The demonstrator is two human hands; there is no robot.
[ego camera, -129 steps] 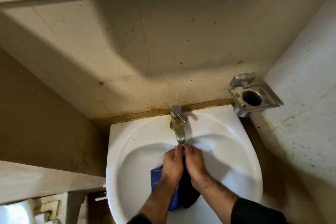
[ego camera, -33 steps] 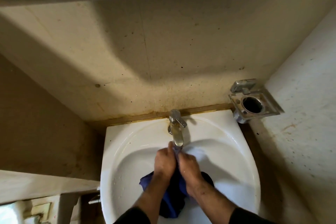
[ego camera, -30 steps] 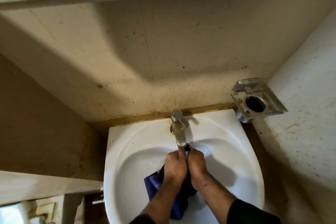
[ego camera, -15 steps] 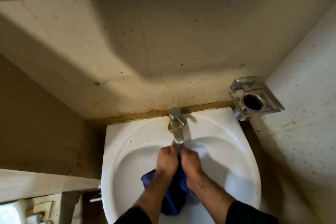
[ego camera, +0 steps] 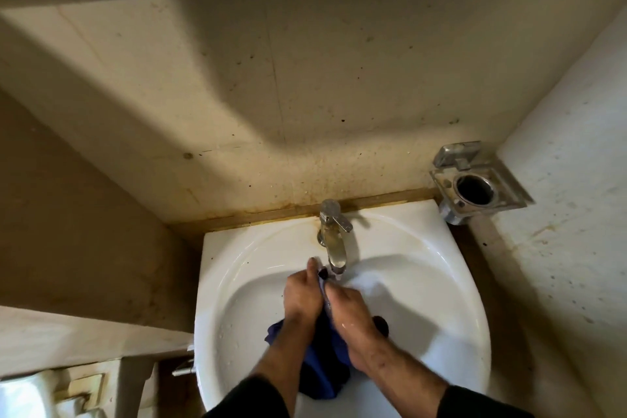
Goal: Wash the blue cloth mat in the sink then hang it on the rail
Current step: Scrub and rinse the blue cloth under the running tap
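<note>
Over sink, both hands grip blue cloth mat.

- Left hand pushed forward beside the tap spout, ahead of right hand.
- Blue cloth mat bunched lower, trailing toward the near sink rim.

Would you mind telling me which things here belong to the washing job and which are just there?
Part of the job:
- blue cloth mat, gripped by both hands
- left hand
- right hand
- tap
- sink

Just there:
- empty metal holder on the right wall
- small metal lever left of the sink
</note>
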